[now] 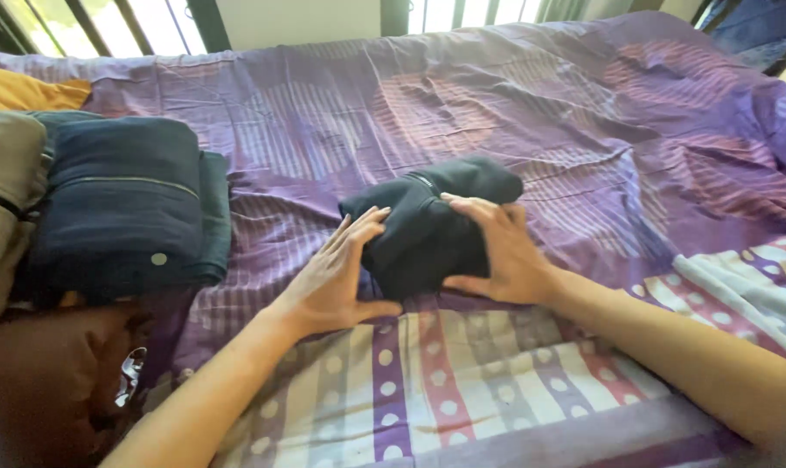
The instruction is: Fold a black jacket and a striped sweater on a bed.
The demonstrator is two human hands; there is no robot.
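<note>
I see the folded dark garment (428,230) on the bed (584,130), between my hands: left hand (337,277) flat and open against its left side, right hand (501,251) open, pressing on its right edge.

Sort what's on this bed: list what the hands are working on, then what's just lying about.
In hand:
left hand and right hand, both flat against the folded dark garment

Lying about:
stack of folded navy clothes
beige folded item
purple bedsheet
</note>
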